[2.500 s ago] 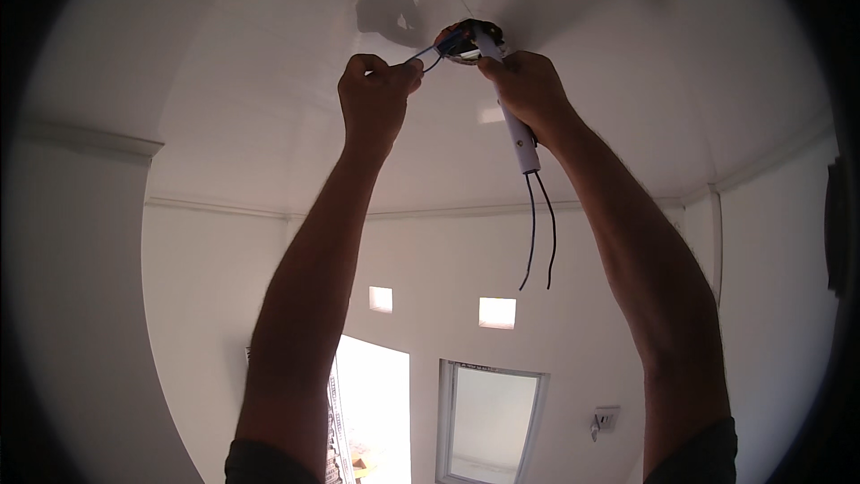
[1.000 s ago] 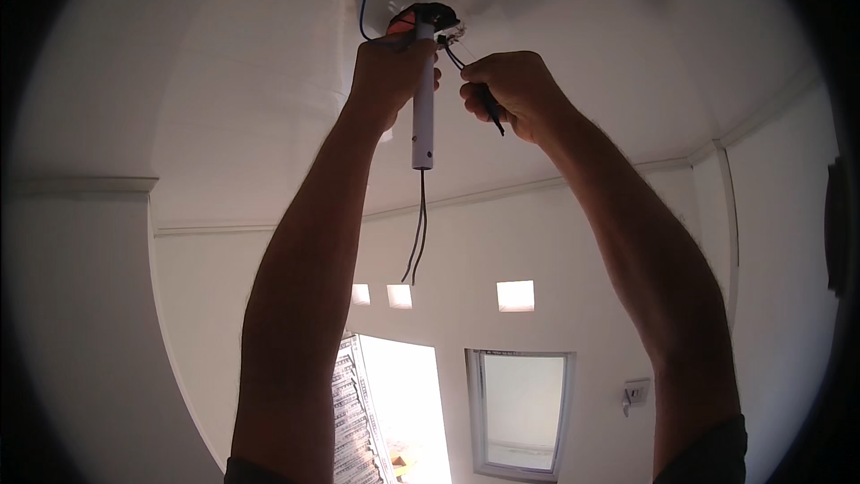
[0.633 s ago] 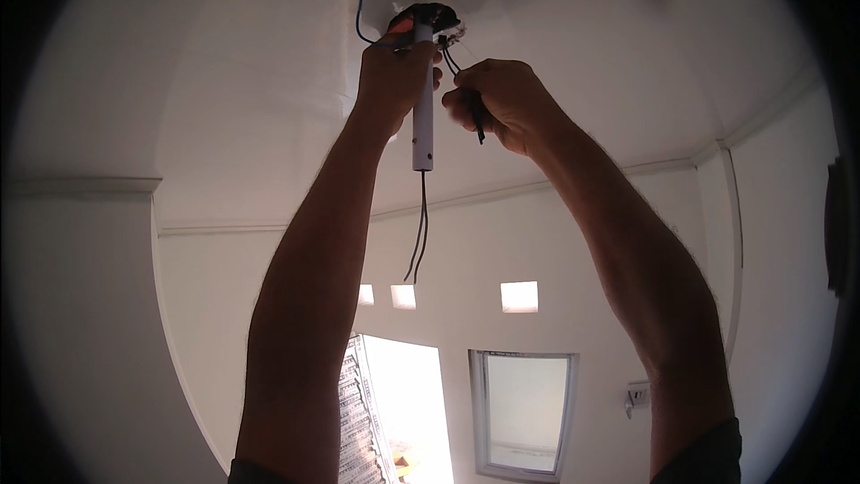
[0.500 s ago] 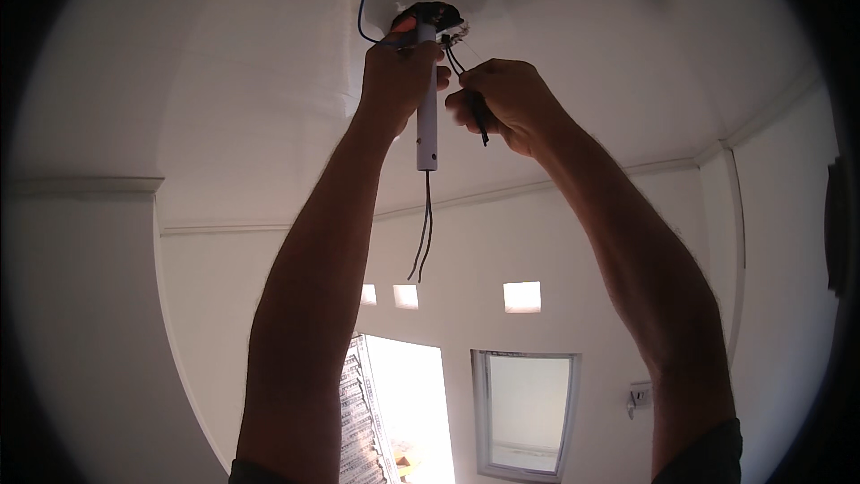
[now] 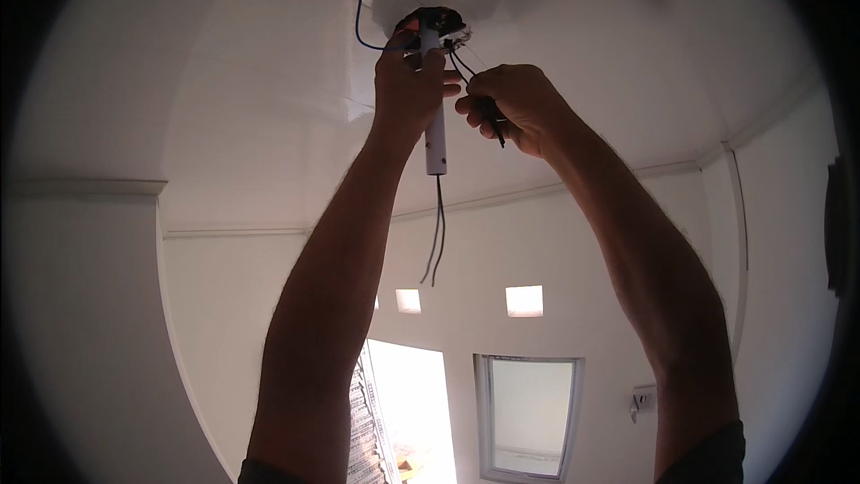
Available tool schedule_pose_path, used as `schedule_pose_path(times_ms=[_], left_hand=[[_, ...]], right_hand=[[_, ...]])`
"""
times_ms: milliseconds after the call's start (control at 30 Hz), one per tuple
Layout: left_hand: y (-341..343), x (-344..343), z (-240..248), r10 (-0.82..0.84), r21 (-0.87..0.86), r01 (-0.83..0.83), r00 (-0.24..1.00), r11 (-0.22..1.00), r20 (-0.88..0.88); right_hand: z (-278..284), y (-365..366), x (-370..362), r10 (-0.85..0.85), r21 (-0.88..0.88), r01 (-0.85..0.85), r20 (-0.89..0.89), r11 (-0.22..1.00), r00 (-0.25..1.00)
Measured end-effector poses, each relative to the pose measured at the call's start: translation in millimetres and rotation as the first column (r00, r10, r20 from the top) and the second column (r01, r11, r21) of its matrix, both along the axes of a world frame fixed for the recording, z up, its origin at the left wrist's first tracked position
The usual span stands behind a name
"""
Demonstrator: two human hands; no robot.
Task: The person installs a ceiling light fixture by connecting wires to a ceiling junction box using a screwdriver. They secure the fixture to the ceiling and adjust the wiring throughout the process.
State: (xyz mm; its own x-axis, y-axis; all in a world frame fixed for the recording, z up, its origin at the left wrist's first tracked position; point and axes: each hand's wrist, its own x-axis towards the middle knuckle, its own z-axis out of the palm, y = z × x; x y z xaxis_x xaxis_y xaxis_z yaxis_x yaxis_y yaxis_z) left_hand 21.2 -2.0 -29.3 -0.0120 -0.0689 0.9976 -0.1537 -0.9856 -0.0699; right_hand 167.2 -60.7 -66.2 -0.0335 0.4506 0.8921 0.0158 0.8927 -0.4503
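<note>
Both my arms reach up to a dark hole (image 5: 441, 18) in the white ceiling. A pale pipe (image 5: 435, 148) hangs down out of it, with small holes near its lower end. My left hand (image 5: 408, 85) is closed round the upper part of this pipe, close under the hole. Two thin dark wires (image 5: 439, 233) dangle from the pipe's bottom. To the right of the pipe, my right hand (image 5: 515, 103) pinches dark cables (image 5: 462, 64) that come out of the hole, their ends poking out below my fingers. A blue wire (image 5: 359, 18) curves up beside my left hand.
The white ceiling (image 5: 269, 63) spreads round the hole. On the wall beyond are small square openings (image 5: 524, 301), a framed window (image 5: 530, 412), a bright doorway (image 5: 412, 403) and a small wall switch or socket (image 5: 643, 401).
The pipe's lower end and its dangling wires have swung slightly right. My left hand has shifted a little right with the pipe; my right hand and the cable ends have also moved slightly right.
</note>
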Motion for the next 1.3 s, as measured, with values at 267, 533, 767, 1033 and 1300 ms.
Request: schedule_pose_path(times_ms=[267, 533, 767, 1033, 1300], left_hand=[[-3.1, 3.6, -4.0, 0.206, -0.076, -0.207, 0.978, 0.975, -0.024], [-1.4, -1.6, -0.9, 0.135, -0.024, -0.136, 0.989, 0.99, -0.059], [5.2, -0.3, 4.9, 0.241, 0.075, -0.239, 0.97, 0.968, -0.026], [0.7, -1.8, 0.4, 0.21, 0.008, -0.21, 0.975, 0.978, -0.067], [-0.1, -9.1, 1.9, 0.151, -0.001, -0.152, 0.982, 0.988, -0.117]], right_hand=[[-4.0, 1.4, -4.0, 0.095, -0.036, -0.094, 0.022, 0.995, 0.995], [-1.1, -2.8, 3.2, -0.252, 0.049, 0.25, 0.054, 0.967, 0.966], [10.2, 17.3, 6.9, -0.403, 0.302, 0.39, -0.018, 0.87, 0.915], [2.2, -1.5, -15.6, 0.09, -0.031, -0.098, -0.194, 0.995, 0.977], [-8.5, 3.2, -17.1, -0.039, 0.029, 0.04, -0.032, 0.999, 0.999]])
